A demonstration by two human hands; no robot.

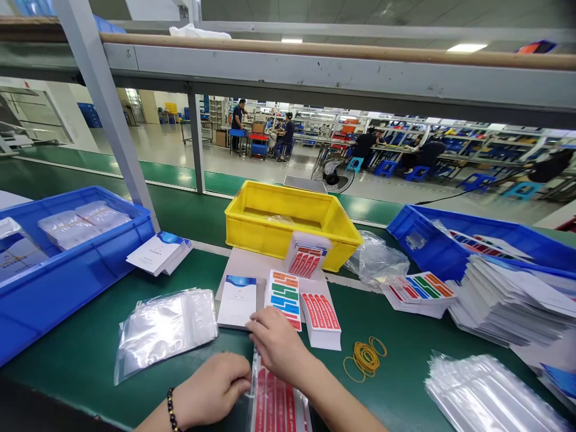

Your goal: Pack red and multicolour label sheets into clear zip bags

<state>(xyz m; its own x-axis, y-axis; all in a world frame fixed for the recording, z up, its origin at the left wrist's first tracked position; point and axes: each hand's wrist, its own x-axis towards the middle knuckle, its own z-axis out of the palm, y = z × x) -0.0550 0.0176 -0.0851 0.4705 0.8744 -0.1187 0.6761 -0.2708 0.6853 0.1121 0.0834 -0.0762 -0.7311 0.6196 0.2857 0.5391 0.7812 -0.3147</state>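
A clear plastic bag (276, 402) with red-printed sticker sheets inside lies at the front edge of the bench. My left hand (213, 384), wearing a beaded bracelet, is closed in a pinch at the bag's left edge. Across the bag's top end reaches my right hand (281, 345), its fingers bent down and closed there; the fingertips are partly hidden. Just beyond it are a stack of white-and-blue booklets (238, 303), a stack of multicoloured sticker sheets (284, 294) and a stack of red sticker sheets (320, 318).
Empty clear bags (168, 327) lie left; more bags (490, 393) lie right. Rubber bands (365, 359) sit right of the red stack. A yellow bin (292, 210) stands behind, with blue bins (76, 264) left and right. Paper stacks (508, 300) crowd the right. A shelf beam (288, 66) crosses above.
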